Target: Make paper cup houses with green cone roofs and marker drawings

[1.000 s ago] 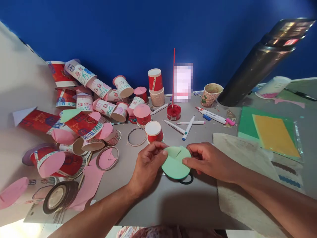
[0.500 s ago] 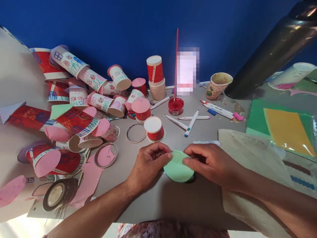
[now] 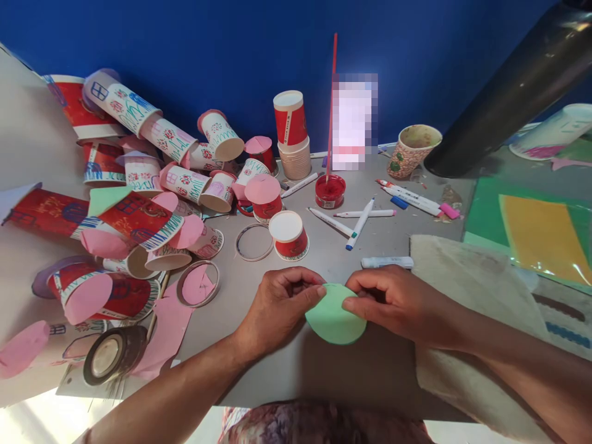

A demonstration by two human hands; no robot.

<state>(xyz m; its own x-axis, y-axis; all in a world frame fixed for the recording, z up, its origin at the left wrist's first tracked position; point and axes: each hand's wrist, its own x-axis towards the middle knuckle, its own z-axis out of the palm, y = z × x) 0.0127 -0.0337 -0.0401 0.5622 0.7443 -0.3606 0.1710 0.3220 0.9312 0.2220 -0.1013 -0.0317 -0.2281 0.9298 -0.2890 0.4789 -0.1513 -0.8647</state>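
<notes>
A round piece of light green paper (image 3: 333, 319) is held just above the grey table (image 3: 287, 370) near its front edge. My left hand (image 3: 277, 308) pinches its upper left rim, and my right hand (image 3: 388, 299) pinches its upper right rim. The two edges at the top are drawn together, so the disc curves into a shallow cone. A red paper cup (image 3: 289, 235) stands upside down just beyond my left hand, and a white marker (image 3: 386, 262) lies beyond my right hand.
A heap of decorated paper cups with pink paper cones (image 3: 139, 185) fills the left side. A tape roll (image 3: 111, 356) lies front left. A red paint pot (image 3: 330, 192) with a stick, markers (image 3: 361, 216), stacked cups (image 3: 291, 132), green and yellow sheets (image 3: 531, 237) and a beige cloth (image 3: 467, 290) are around.
The flat green disc with its cut slit has been curled: both hands drew the cut edges together. The dark ring under it is now hidden. The camera view shifted slightly downward.
</notes>
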